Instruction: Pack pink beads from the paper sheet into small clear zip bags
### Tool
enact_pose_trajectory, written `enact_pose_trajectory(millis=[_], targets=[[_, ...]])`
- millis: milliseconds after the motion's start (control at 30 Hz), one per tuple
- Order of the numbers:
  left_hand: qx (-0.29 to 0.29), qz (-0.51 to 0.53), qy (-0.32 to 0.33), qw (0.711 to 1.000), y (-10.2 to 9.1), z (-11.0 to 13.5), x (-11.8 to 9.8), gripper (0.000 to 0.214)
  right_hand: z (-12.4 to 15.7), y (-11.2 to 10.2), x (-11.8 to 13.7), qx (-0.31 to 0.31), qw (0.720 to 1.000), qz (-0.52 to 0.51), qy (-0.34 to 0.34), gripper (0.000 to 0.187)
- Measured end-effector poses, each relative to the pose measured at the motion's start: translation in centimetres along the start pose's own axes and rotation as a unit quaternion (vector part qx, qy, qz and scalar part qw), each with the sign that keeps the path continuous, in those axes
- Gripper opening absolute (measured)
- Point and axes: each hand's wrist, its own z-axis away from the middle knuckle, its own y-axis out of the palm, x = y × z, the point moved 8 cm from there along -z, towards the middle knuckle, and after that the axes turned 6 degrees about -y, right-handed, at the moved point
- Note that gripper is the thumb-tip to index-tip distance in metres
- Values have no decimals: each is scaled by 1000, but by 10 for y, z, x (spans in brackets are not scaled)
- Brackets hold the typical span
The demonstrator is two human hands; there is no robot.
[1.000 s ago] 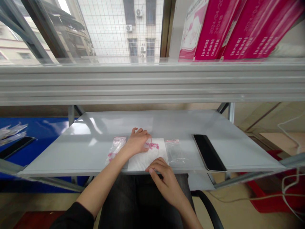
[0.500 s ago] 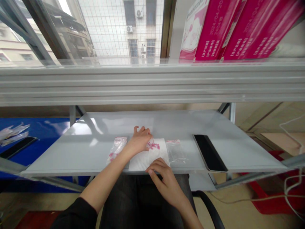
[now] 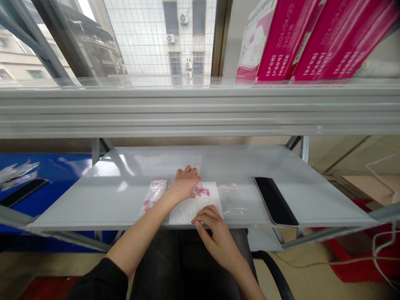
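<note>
A white cloth [image 3: 200, 204] with a small heap of pink bits [image 3: 201, 191] lies at the front edge of the grey table [image 3: 125, 196]. My left hand [image 3: 184, 183] rests on the cloth's far left corner, fingers curled over the pink bits; what it grips is hidden. My right hand [image 3: 215, 233] presses bent fingers on the cloth's near edge. A small clear bag holding pink bits [image 3: 153, 193] lies left of the cloth. An empty clear zip bag [image 3: 231, 199] lies to its right.
A black phone [image 3: 274, 201] lies face up on the table's right side. A grey shelf beam [image 3: 200, 110] crosses above, with magenta boxes [image 3: 312, 37] on it. On the left, a blue table [image 3: 46, 175] carries bags and another phone. White cables [image 3: 381, 246] hang at right.
My left hand has crept slightly forward on the cloth and its fingers have closed together. My right hand has stayed on the near edge.
</note>
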Motion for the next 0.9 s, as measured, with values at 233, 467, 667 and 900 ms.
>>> enact_pose_trajectory(millis=[233,467,667,900], targets=[[-22,29,-11,999,-4,7,9,38,0,-2,2,-18,1000,-7,-4,19],[-105,94,-94,986,-1,41,24,51,5,-18,-19,-150,986,-47,59,14],[-123,120,-144,975,24,55,25,43,-4,-4,-33,-141,986,-34,78,15],[-102,91,-110,984,9,41,25,47,-7,0,-28,-129,989,-12,67,17]])
